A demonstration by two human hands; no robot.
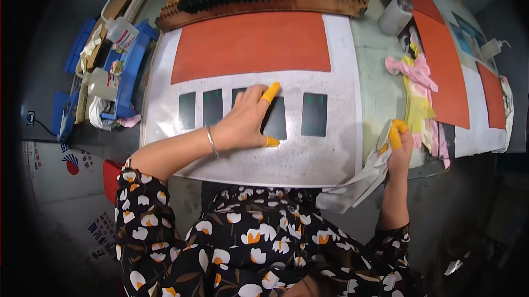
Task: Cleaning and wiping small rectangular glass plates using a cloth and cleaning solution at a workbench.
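Panel [277, 122], dark, smooth and oblong, sits within a row of like plates [314, 115] on the flat white mat [231, 163]. Left hand [245, 120], palm down, spreads yellow-capped thumb and forefinger wide across its short ends; whether they grip cannot be told. Right hand [401, 144], out to the side, pinches creased white cloth [365, 178].

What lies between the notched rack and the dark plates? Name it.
The head view shows the orange sheet, then a strip of white mat, partly covered by the left hand.
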